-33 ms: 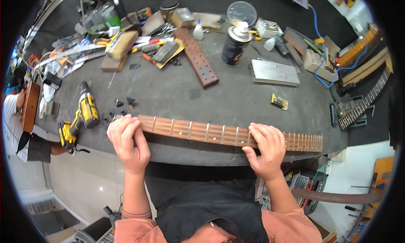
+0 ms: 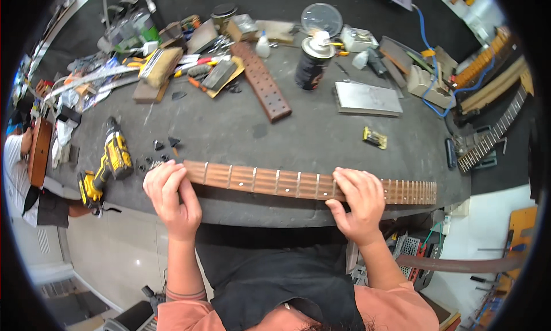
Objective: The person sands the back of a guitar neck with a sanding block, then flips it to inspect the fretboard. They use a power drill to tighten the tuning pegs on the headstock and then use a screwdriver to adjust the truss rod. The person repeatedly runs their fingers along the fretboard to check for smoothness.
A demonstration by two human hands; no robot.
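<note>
A wooden guitar neck point(image 2: 264, 180) with metal frets and pale dot inlays lies across the front of the workbench, its fretboard facing up. My left hand point(image 2: 172, 196) grips its left end, fingers over the far edge and thumb on the near side. Farther right along the neck, my right hand point(image 2: 359, 204) is wrapped over the fretboard, thumb on the near edge. Beside my left hand are a yellow and black cordless drill point(image 2: 112, 159) and several small black pieces point(image 2: 158, 145). The neck's underside is hidden from view.
A drilled wooden bar point(image 2: 261, 81), a black spray can point(image 2: 314, 62), a grey metal block point(image 2: 368, 98) and a brush point(image 2: 160, 67) lie farther back. Another fretted neck point(image 2: 496, 133) is at the right. A person point(image 2: 26, 176) holds a brown wooden piece at the far left.
The whole view has shifted slightly, so bench items appear a little farther left. Both hands keep the same hold on the guitar neck.
</note>
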